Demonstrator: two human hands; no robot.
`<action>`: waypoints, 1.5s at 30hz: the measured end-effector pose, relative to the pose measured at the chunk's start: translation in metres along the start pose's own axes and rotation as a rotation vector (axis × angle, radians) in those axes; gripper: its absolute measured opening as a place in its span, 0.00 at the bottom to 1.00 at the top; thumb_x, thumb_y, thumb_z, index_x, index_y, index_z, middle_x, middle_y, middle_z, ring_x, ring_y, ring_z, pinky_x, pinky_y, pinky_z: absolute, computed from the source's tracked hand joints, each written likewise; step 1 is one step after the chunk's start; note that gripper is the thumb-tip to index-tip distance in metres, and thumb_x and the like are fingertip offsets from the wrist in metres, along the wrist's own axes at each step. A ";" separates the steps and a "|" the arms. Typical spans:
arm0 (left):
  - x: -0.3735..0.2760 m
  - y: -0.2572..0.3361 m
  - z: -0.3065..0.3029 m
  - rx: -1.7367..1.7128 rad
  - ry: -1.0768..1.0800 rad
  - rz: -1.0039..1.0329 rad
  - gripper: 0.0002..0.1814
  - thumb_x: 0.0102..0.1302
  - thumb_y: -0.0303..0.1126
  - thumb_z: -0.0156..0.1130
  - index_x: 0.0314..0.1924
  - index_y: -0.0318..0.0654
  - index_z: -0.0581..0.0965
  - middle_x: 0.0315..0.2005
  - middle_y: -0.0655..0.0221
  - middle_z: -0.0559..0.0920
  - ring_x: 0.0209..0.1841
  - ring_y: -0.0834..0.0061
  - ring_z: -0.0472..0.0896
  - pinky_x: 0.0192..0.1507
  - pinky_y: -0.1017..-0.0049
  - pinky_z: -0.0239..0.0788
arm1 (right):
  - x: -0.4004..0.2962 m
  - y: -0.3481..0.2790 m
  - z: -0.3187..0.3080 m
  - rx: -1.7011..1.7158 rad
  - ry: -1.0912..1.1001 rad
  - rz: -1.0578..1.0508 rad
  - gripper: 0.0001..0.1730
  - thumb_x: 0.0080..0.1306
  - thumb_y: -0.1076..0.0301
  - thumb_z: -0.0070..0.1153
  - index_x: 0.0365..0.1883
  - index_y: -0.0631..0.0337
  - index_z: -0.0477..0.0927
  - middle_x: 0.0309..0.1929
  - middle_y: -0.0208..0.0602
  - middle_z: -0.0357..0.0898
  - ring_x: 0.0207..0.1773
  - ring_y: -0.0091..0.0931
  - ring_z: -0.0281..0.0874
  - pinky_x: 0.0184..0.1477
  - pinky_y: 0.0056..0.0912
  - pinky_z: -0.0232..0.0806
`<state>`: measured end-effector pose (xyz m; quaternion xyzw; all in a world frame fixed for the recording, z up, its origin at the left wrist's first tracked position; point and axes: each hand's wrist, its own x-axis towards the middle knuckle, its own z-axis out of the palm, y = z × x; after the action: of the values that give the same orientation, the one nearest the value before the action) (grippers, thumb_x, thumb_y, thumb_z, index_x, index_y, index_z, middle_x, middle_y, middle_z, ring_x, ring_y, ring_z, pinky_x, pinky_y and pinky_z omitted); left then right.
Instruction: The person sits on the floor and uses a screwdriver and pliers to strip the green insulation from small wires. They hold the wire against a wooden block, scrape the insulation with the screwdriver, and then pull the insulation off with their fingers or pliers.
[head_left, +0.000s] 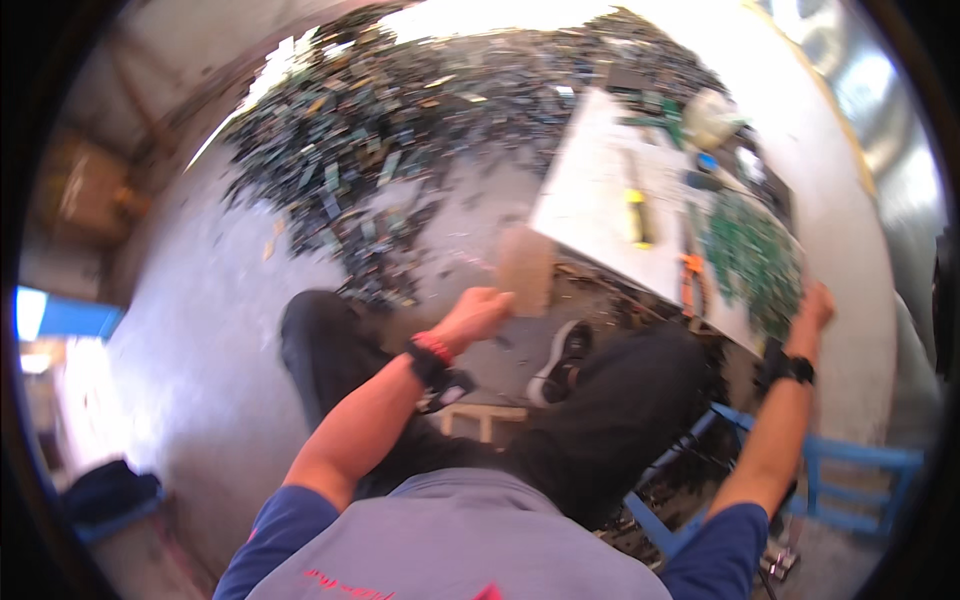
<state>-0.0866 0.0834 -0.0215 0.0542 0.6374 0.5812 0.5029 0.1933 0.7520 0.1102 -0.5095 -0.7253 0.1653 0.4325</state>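
My left hand (477, 313), blurred and with its fingers curled, is in front of my knees beside a brown cardboard piece (525, 271). Whether it grips the cardboard's edge cannot be told. Far to the right, my right hand (817, 306) is at the outer edge of a heap of small green pieces (752, 259), perhaps circuit-board scraps; blur hides its fingers. The heap lies on a low white-topped table (585, 187). A yellow-handled tool (637, 219) and orange-handled pliers (691, 281) lie on the tabletop left of the heap.
A large pile of circuit boards (360, 127) spreads over the floor ahead. Green boards (652, 109), a pale plastic bag (709, 120) and a blue round item (706, 162) crowd the table's far end. A blue metal frame (855, 450) stands at my right.
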 end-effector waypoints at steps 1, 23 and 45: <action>-0.011 -0.002 -0.008 -0.032 0.022 0.009 0.17 0.71 0.44 0.54 0.31 0.39 0.76 0.21 0.79 0.70 0.19 0.88 0.63 0.18 0.83 0.51 | -0.030 -0.021 0.029 0.091 -0.018 -0.126 0.15 0.64 0.60 0.55 0.19 0.54 0.75 0.19 0.26 0.73 0.19 0.20 0.65 0.21 0.29 0.58; -0.092 -0.054 0.053 0.906 -0.196 0.537 0.19 0.63 0.43 0.57 0.23 0.34 0.79 0.20 0.54 0.80 0.26 0.51 0.82 0.29 0.57 0.73 | -0.567 -0.338 0.242 -0.321 -1.819 -1.005 0.19 0.63 0.61 0.54 0.51 0.59 0.80 0.44 0.48 0.83 0.50 0.42 0.80 0.52 0.42 0.71; -0.131 -0.053 0.084 0.147 -0.389 0.149 0.11 0.65 0.33 0.49 0.36 0.37 0.79 0.39 0.61 0.84 0.43 0.66 0.79 0.42 0.69 0.70 | -0.769 -0.247 0.346 -0.408 -1.815 -0.900 0.28 0.60 0.73 0.48 0.61 0.51 0.70 0.52 0.54 0.70 0.54 0.50 0.73 0.51 0.50 0.71</action>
<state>0.0640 0.0383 0.0275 0.2490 0.5632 0.5474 0.5667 -0.1471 0.0375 -0.2722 0.0617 -0.9163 0.1843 -0.3502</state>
